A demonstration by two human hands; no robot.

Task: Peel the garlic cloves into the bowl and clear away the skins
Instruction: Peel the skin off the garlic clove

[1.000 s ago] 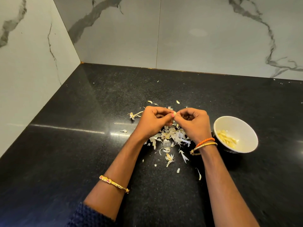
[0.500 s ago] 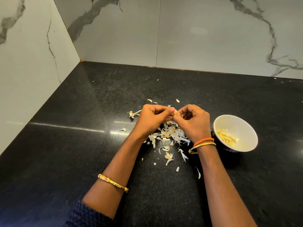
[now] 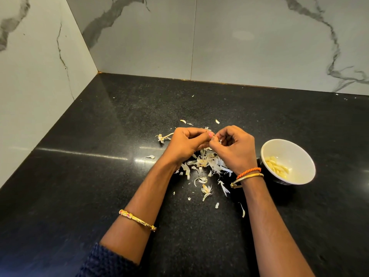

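My left hand [image 3: 185, 143] and my right hand [image 3: 234, 148] meet fingertip to fingertip over the black counter, pinching a small garlic clove [image 3: 212, 138] between them; the clove is almost wholly hidden by the fingers. Directly under the hands lies a heap of papery white garlic skins [image 3: 206, 163], with loose flakes scattered toward me. To the right of my right wrist stands a white bowl [image 3: 299, 154] holding several peeled cloves [image 3: 277, 169].
A dried garlic stem [image 3: 163, 136] lies just left of my left hand. The black stone counter [image 3: 79, 176] ends at marble walls on the left and at the back, forming a corner. Stray skin bits lie behind the hands.
Both hands stay joined over the skin pile; the fingers have shifted slightly on the clove. The bowl and the skins have not moved.
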